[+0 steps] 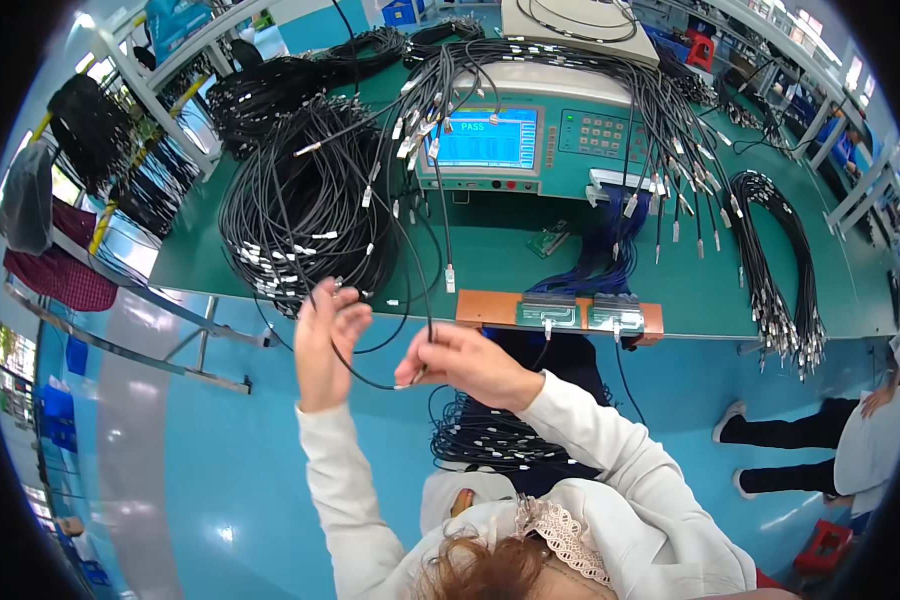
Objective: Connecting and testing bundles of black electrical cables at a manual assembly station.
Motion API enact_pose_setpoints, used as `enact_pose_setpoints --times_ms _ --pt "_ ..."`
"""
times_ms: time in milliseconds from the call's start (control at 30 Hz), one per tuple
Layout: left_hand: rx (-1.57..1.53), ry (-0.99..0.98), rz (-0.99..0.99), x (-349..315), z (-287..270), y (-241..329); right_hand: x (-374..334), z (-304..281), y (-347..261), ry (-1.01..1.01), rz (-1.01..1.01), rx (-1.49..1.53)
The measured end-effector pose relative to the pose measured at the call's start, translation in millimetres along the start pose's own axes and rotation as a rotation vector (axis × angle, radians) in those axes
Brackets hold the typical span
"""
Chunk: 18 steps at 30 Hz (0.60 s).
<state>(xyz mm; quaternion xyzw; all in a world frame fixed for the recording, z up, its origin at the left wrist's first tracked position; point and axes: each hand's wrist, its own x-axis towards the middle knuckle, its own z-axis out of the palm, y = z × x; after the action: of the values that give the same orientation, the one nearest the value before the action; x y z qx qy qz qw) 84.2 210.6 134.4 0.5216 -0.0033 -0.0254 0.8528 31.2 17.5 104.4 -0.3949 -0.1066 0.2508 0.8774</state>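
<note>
My right hand (470, 365) pinches a thin black cable (375, 384) close to its small pale connector, just in front of the bench edge. The cable curves across to my left hand (332, 335), which is raised with loosely curled fingers and lets the cable run through it. Part of that grip is hidden. Beyond my left hand lies a big coiled heap of black cables (300, 215) with white ends. To the right, a copper-coloured board (505, 308) at the bench edge carries two green circuit boards (548, 313), each with a black cable plugged in.
A green tester (560, 150) with a lit blue screen stands at the back of the green bench (690, 295), cables draped over it. Another bundle (785, 250) hangs over the right edge. More cables (500, 430) lie by my lap. A person (870, 440) stands at right.
</note>
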Motion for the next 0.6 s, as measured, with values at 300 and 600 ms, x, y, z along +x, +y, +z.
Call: enact_pose_setpoints --times_ms 300,600 --pt "-0.021 -0.075 0.114 57.0 -10.6 82.0 -92.7 -20.2 39.8 -0.106 0.129 -0.014" --pt "-0.020 0.283 0.253 -22.4 -92.8 135.5 -210.4 -28.3 11.1 0.111 -0.394 -0.102"
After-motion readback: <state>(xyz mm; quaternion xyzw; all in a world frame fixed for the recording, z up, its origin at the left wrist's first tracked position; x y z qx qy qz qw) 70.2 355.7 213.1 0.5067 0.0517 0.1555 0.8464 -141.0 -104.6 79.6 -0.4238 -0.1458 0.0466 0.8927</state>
